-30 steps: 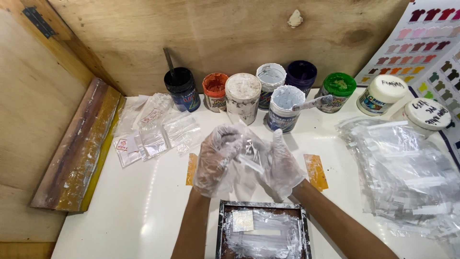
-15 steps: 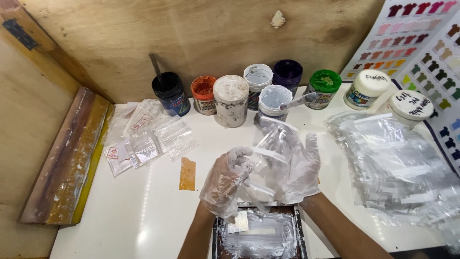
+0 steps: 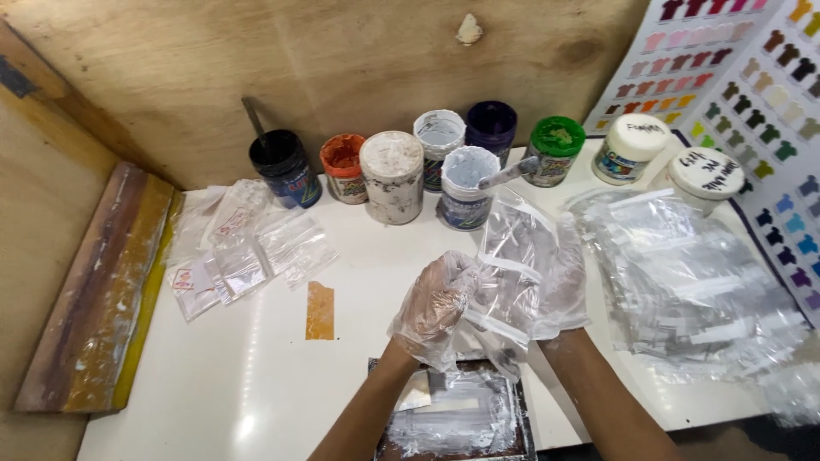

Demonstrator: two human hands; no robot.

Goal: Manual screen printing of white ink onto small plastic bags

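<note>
Left hand (image 3: 436, 303) & right hand (image 3: 559, 277), both in thin clear plastic gloves, pinch a clear plastic zip bag (image 3: 512, 265) betw. them (fingers closed on its edges). Just below the grip: dark ink-smeared tray (image 3: 457, 418); to its right, heap of clear bags (image 3: 692, 282).

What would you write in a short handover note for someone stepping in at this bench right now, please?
Left hand: gloved, gripping the clear plastic bags from the left.
Right hand: gloved, holding the same bags from the right, above the table.
Small framed screen: near edge, below the hands, smeared white.
Paint jars: in a row along the back wall, one with a stirrer in it.
Done: small filled bags lie at the left.
Left: a large heap of empty bags lies at the right.
</note>
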